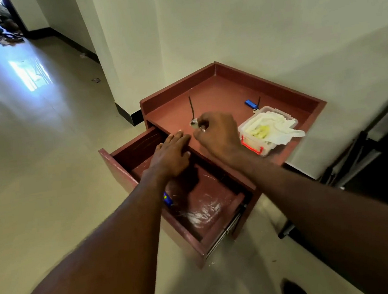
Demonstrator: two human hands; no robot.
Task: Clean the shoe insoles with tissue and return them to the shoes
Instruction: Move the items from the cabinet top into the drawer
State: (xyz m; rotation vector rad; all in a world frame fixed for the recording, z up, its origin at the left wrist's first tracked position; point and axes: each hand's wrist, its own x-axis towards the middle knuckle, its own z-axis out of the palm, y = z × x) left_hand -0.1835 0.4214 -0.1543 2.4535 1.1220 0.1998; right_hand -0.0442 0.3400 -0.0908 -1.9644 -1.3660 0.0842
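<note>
A clear plastic box (253, 148) with red clips stands on the reddish cabinet top (221, 95); white tissue (280, 127) spills from it. My right hand (218, 134) is just left of the box, fingers curled round small metal keys (195, 123) with a dark cord trailing away. My left hand (172, 154) lies flat with straight fingers on the cabinet's front edge, above the pulled-out drawer (201, 201). No shoes or insoles are in view near the cabinet.
A blue lighter (250, 103) lies at the back of the cabinet top. A small blue object (167, 198) sits in the drawer. Dark metal furniture legs (350, 165) stand to the right. Tiled floor (45, 163) stretches left down a corridor.
</note>
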